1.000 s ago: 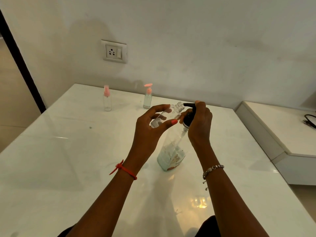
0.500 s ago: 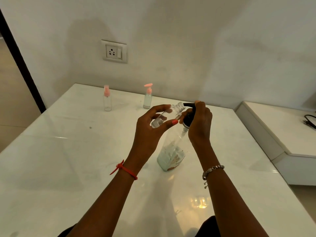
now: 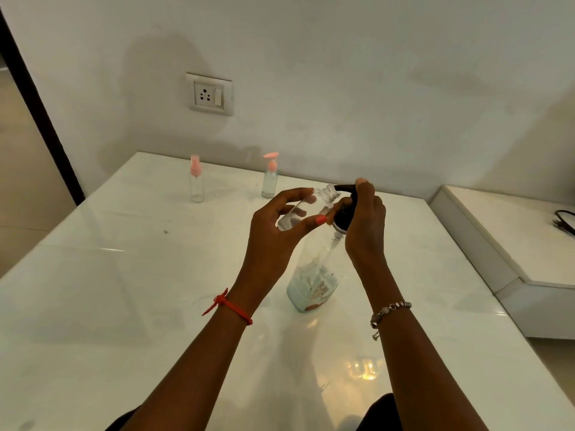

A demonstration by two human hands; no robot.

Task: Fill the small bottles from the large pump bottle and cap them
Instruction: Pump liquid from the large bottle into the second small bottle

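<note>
Hands meet above the middle of the glossy white table (image 3: 124,306), and I see both of them busy at the black pump head (image 3: 344,213) of the large clear pump bottle (image 3: 314,275). That bottle stands on the table between my forearms, with a shallow layer of pale liquid and a reddish label near its base. My left hand (image 3: 273,241) holds a small clear uncapped bottle (image 3: 306,208), tilted, pinched between the thumb and the fingers, which curl around its body. Its threaded open mouth points up and right, just beside the pump's black spout. My right hand (image 3: 364,225) wraps around the pump head, fingers closed on it, with one fingertip on top of the spout end. I cannot tell whether liquid is flowing.

Far on the table, near the wall, stand two more small clear bottles, well apart from my hands: a bottle with a pink spray cap (image 3: 196,181) on the left and a bottle with a pink pump cap (image 3: 269,177) to its right. A red thread (image 3: 230,306) circles my left wrist; a silver bracelet (image 3: 389,311) circles the right.
</note>
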